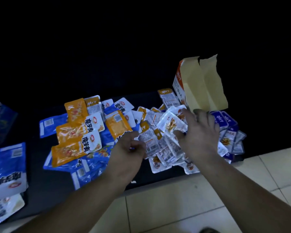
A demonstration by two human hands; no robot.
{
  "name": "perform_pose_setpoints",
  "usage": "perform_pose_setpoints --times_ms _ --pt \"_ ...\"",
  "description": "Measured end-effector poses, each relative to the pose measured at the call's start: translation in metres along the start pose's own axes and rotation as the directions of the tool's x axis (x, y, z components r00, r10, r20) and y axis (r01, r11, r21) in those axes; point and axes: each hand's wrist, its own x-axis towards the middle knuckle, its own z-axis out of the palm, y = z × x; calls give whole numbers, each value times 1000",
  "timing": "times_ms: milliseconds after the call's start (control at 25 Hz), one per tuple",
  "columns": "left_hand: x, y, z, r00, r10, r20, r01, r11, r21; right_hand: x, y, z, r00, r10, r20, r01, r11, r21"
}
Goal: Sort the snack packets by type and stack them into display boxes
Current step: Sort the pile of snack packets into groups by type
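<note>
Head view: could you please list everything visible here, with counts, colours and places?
orange packets: about five, orange and white, left-centre
blue packets: several, blue and white, beneath and left of the orange ones
small white packets: many, white with orange, central pile
purple packets: several, purple-blue, right of the pile
display box: one, orange-white outside, tan inside, flaps open, behind the pile
dark surface: one, black
tiled floor: beige, nearest
left grip: one, fingers curled, pile's left edge
right grip: one, fingers spread over the white packets
</note>
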Motion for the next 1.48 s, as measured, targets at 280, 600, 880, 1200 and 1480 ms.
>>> perform_pose_setpoints --times_ms 280,600,880,1200,1480 --pt "-18 -56 -42 920 387 -55 -336 856 393 -11 -25 12 978 -201 50 206 968 -143" --pt "8 -119 -105 886 385 260 -365 231 902 -43 -83 64 825 -520 220 432 833 346" --pt "0 -135 -149 837 502 219 -426 346 836 -39 -90 65 909 -414 42 353 820 451" --pt "21 -126 -211 879 476 -17 -256 503 826 -40 -180 68 730 -538 421 406 837 367" --pt "16 -104 -227 723 655 -220 -288 574 766 -31 -173 69 767 -510 390 328 833 445"
